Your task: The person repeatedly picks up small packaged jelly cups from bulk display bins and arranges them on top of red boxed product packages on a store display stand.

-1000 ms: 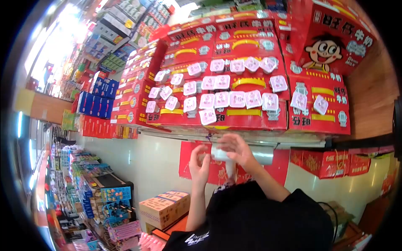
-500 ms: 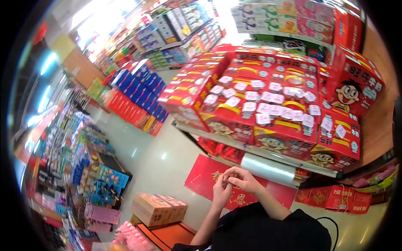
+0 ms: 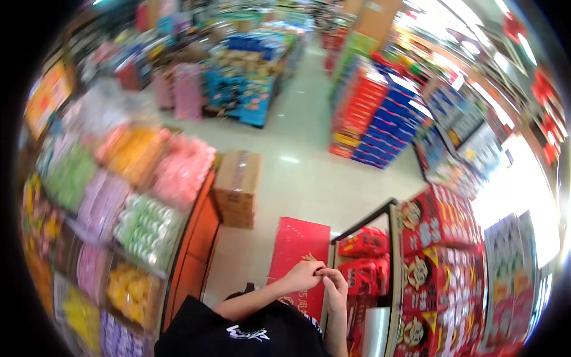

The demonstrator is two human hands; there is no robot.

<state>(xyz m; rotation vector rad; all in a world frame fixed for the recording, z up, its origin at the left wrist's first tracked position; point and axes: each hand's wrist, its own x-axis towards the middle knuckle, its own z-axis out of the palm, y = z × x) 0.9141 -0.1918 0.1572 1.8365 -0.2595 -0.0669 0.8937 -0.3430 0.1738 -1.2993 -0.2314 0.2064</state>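
My left hand (image 3: 302,276) and my right hand (image 3: 336,284) meet in front of my body, low in the middle of the view. The fingers of both are curled and touch each other at the tips. Whether anything small lies between them is hidden. Beneath the hands, on the floor, is a red mat (image 3: 300,244) with gold lettering. Just to the right of my right hand stands a rack holding red packages (image 3: 364,275) and a roll of clear film (image 3: 376,330).
Red cartoon-printed cartons (image 3: 419,271) are stacked at right. A cardboard box (image 3: 237,189) stands on the floor beside an orange-sided display (image 3: 193,247) of wrapped sweets at left. Blue cartons (image 3: 386,122) rise beyond the tiled aisle (image 3: 291,160).
My view has swung left, so the red cartons now sit at the right edge and the sweets display shows at left. My hands stay together.
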